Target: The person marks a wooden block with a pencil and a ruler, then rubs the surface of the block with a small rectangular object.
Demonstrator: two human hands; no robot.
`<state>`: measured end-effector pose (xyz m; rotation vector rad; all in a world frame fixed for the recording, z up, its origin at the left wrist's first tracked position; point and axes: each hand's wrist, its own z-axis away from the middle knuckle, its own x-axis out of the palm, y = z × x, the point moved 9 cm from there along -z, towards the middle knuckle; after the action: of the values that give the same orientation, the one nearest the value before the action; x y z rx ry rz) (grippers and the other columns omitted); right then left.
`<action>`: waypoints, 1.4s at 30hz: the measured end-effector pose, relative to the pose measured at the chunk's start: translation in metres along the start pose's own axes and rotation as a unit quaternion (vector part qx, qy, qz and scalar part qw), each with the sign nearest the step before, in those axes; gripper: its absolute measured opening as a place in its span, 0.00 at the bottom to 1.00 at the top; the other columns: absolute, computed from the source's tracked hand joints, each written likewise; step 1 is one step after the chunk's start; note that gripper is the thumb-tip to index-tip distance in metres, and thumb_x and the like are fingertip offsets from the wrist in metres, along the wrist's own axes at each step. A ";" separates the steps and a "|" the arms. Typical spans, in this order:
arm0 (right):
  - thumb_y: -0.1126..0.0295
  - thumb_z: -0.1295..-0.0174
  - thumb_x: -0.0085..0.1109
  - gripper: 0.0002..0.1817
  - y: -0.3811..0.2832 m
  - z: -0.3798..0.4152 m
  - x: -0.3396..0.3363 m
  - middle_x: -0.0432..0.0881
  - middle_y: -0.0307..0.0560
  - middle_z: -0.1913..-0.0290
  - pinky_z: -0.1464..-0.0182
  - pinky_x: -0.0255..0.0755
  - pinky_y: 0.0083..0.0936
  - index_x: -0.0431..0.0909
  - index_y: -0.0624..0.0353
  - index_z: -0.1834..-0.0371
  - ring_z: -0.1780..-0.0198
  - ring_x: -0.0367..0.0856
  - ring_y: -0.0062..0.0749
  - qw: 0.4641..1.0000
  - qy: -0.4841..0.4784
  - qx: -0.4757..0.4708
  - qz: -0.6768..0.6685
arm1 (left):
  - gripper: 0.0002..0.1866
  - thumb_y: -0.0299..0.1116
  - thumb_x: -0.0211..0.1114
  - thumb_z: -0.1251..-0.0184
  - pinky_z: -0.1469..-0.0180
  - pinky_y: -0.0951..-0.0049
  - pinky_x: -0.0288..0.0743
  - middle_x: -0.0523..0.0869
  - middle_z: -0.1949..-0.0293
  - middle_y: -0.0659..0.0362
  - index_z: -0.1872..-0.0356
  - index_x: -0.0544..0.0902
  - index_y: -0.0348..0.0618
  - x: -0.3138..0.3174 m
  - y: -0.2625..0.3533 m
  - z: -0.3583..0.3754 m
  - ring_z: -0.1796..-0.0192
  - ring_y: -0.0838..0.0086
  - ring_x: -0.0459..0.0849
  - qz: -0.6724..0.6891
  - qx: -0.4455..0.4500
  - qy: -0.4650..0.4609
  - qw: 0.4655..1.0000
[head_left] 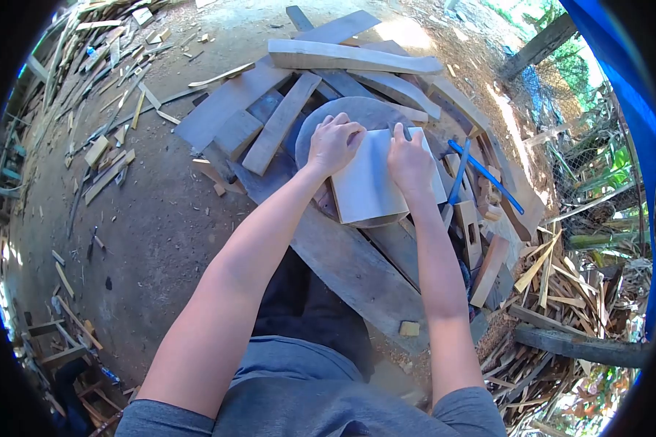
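Dirt yard, plank pile (357, 262). Left hand (334, 143) and right hand (410, 162) clamp board (368, 186) edges; keep pressure even, board flat.

A pale grey board (368, 186) lies on weathered grey-brown planks (342, 262), beside a bright blue rod (486, 175).

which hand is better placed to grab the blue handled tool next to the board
Right. The right hand rests on the pale board on the side nearest the blue handled tool; the left hand grips the far side.
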<state>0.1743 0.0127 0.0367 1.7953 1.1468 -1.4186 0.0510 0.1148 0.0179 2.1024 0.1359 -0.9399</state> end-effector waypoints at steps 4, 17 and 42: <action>0.59 0.28 0.54 0.24 -0.001 0.039 -0.012 0.77 0.57 0.51 0.70 0.83 0.41 0.72 0.52 0.31 0.69 0.88 0.50 0.999 -0.034 0.012 0.018 | 0.06 0.36 0.66 0.34 0.47 0.60 0.75 0.86 0.61 0.60 0.65 0.91 0.51 -0.001 -0.001 0.003 0.52 0.61 0.83 0.019 0.010 0.040 0.999; 0.64 0.29 0.52 0.22 -0.044 0.024 -0.007 0.78 0.55 0.54 0.74 0.81 0.36 0.74 0.56 0.33 0.75 0.86 0.46 0.999 0.011 -0.033 0.016 | 0.07 0.32 0.62 0.31 0.48 0.61 0.75 0.88 0.62 0.57 0.64 0.88 0.46 -0.009 -0.011 0.007 0.53 0.59 0.84 0.050 -0.030 0.106 0.993; 0.67 0.35 0.58 0.26 -0.047 0.154 -0.056 0.76 0.53 0.59 0.75 0.80 0.33 0.75 0.53 0.31 0.78 0.83 0.41 0.994 -0.045 -0.101 0.025 | 0.07 0.31 0.60 0.30 0.48 0.60 0.75 0.89 0.60 0.58 0.58 0.86 0.48 -0.011 -0.012 0.007 0.52 0.60 0.85 0.039 -0.044 0.107 0.993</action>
<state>0.0575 -0.1101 0.0525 1.5921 1.1483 -1.2915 0.0341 0.1201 0.0146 2.1066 0.2005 -0.6491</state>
